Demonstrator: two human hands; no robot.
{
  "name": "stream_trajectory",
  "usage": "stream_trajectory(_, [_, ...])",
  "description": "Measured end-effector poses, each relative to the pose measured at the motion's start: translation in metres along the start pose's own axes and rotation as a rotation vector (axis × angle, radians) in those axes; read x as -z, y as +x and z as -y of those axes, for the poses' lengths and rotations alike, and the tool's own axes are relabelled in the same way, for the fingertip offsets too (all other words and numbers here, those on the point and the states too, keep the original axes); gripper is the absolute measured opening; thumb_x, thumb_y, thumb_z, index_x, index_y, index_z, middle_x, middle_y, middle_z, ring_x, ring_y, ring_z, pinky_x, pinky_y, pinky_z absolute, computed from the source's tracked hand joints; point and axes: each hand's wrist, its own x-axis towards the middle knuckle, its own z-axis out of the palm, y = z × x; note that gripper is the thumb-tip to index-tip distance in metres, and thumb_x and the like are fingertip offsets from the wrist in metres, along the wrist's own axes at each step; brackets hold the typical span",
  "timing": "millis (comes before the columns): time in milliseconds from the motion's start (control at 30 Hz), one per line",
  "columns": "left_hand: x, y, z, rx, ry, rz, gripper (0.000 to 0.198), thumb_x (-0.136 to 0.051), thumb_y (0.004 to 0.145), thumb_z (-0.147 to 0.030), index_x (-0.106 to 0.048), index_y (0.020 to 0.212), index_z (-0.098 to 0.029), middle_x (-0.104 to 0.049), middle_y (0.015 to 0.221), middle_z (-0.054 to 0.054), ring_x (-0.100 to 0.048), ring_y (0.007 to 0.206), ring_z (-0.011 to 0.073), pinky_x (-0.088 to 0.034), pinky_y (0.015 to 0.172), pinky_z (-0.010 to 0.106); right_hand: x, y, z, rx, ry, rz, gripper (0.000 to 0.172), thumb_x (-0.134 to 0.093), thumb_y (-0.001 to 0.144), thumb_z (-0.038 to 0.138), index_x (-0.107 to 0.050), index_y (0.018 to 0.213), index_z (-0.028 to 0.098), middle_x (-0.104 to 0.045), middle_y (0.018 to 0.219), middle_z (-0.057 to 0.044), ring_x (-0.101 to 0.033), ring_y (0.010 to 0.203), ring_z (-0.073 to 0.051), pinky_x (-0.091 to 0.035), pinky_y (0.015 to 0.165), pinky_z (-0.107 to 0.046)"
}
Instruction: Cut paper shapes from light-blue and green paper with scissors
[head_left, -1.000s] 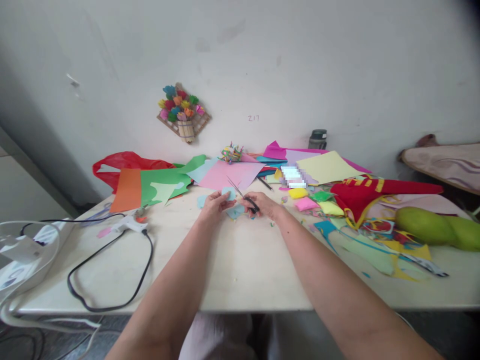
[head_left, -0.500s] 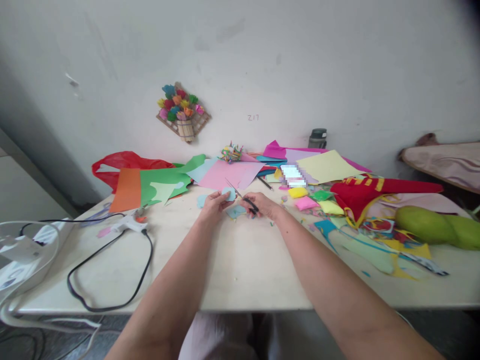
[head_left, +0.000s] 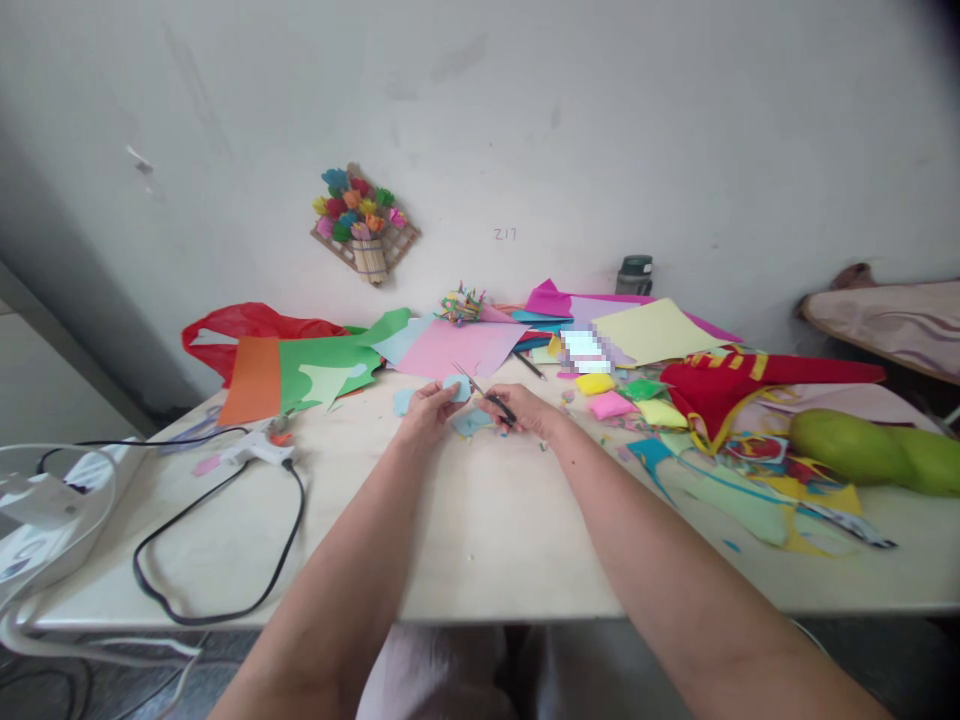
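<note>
Between the fingers of my left hand (head_left: pixel 429 408) is a small light blue paper piece (head_left: pixel 456 386) with a rounded edge. My right hand (head_left: pixel 521 408) is closed round the black handles of a pair of scissors (head_left: pixel 496 406), whose blades point up and left beside that paper. Another light blue paper piece (head_left: pixel 403 402) shows just left of my left hand, partly hidden by it. Under and between the hands, a light blue paper scrap (head_left: pixel 472 422) lies on the table.
Coloured sheets, among them a pink sheet (head_left: pixel 454 346), lie along the back. A glue gun (head_left: pixel 262 447) with a looping black cable stands left, near a power strip (head_left: pixel 86 490). Clay packets (head_left: pixel 611 404), a red cloth (head_left: pixel 697 390), paper scraps and a green fruit (head_left: pixel 840 445) fill the right.
The scissors' blades look slightly closer together than before. Both hands stay in nearly the same place, and the view has shifted very slightly.
</note>
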Motion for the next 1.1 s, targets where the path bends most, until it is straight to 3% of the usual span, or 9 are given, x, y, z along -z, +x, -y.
stream_trajectory(467, [0.001,0.001,0.001,-0.002,-0.029,0.012,0.014,-0.071,0.061,-0.018,-0.06,0.067,-0.011,-0.068,0.071,0.006,-0.066,0.076,0.0167,-0.05,0.073,0.026,0.003,0.014,-0.019,0.073,0.058,0.007,0.027,-0.068,0.061,0.037,-0.053,0.065,0.014,-0.041,0.042,0.008,-0.035,0.034,-0.004,-0.03,0.034,-0.017])
stream_trajectory(767, [-0.001,-0.002,-0.002,0.003,-0.039,-0.012,0.013,-0.069,0.065,-0.017,-0.062,0.073,-0.011,-0.068,0.073,0.006,-0.066,0.078,0.018,-0.05,0.082,0.032,0.004,0.012,-0.016,0.061,0.091,0.027,0.023,-0.065,0.062,0.033,-0.054,0.063,0.013,-0.042,0.042,0.007,-0.034,0.034,-0.004,-0.029,0.034,-0.018])
stream_trajectory(1100, [0.002,0.0,-0.001,0.035,0.001,0.007,0.017,-0.069,0.066,-0.022,-0.06,0.077,-0.012,-0.069,0.076,0.006,-0.066,0.072,0.0185,-0.053,0.067,0.028,0.003,0.005,-0.006,0.007,0.036,0.001,0.025,-0.066,0.066,0.034,-0.053,0.067,0.014,-0.051,0.046,0.004,-0.04,0.032,-0.004,-0.028,0.031,-0.016])
